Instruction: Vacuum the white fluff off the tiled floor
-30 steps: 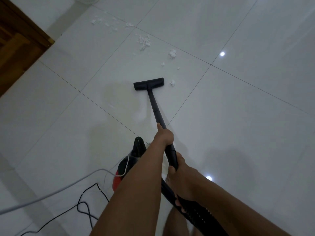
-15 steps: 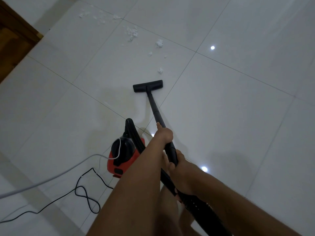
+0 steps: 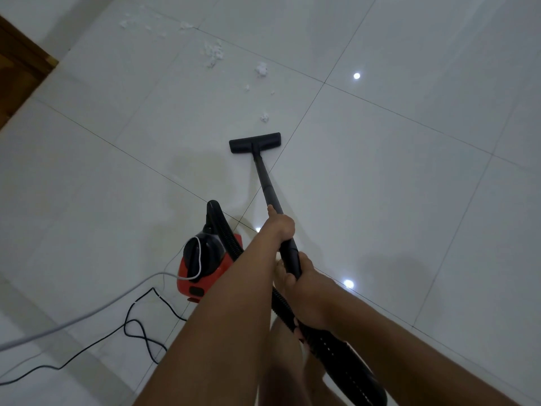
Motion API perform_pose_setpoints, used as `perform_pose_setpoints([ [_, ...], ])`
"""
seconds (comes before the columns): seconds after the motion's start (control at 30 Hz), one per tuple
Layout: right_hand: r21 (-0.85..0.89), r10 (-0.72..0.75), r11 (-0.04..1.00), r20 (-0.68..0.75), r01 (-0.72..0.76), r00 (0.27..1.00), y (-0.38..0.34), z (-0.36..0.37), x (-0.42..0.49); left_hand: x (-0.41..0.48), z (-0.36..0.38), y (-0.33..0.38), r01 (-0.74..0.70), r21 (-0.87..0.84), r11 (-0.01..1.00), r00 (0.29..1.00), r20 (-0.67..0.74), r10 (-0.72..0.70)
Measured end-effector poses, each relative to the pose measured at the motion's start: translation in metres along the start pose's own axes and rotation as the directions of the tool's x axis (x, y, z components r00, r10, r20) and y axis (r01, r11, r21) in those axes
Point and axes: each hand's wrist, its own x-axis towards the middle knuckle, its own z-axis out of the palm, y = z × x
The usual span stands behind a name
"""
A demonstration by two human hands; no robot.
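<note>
Fluff: white fluff (image 3: 261, 68) lies in loose clumps on the tiled floor (image 3: 380, 186), from the upper left of the frame down towards the middle; the nearest clump (image 3: 264, 117) sits just above the floor nozzle (image 3: 254, 142), apart from it
Nozzle: flat on the tile at centre frame, on the end of the black wand (image 3: 265, 177)
Upper hold: the left grip (image 3: 281, 227), a bare hand, is curled tight round the wand, thumb laid along it
Lower hold: the right grip (image 3: 310, 291) is wrapped round the thicker handle end, where the ribbed hose (image 3: 345, 367) joins
What changed: a second ago the nozzle stood level with that nearest clump, which lay just off its right end; since then it has been drawn back down the frame, and the clump now lies untouched ahead of its right half
What it means: to my eye that pass missed, but the pull-back lines the clump up for a straight push forward; none of the scatter looks gone, so most of the job remains
Machine: the red and black canister vacuum (image 3: 205, 268) sits left of the arms, its black cord (image 3: 140, 326) looped on the floor at lower left
</note>
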Motion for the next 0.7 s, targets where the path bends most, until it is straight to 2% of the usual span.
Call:
perform_pose_setpoints([
  [0.13,0.132,0.051,0.989,0.072,-0.060,0.996,-0.019,-0.015,0.006,0.015,-0.008,0.016,-0.009,-0.001,1.000,1.000,0.007,0.009],
  [0.23,0.149,0.022,0.988,0.077,-0.033,0.997,-0.033,-0.025,0.016,0.028,-0.016,0.031,-0.018,0.000,1.000,1.000,-0.007,0.018],
  [0.53,0.111,-0.018,0.994,0.016,0.016,1.000,-0.081,-0.056,0.053,0.075,-0.043,0.084,-0.046,0.039,0.998,0.999,-0.009,0.046],
  [0.7,0.019,-0.045,0.999,-0.007,0.046,0.999,-0.115,-0.074,0.075,0.094,-0.065,0.118,-0.006,0.056,0.998,0.998,0.056,0.003],
])
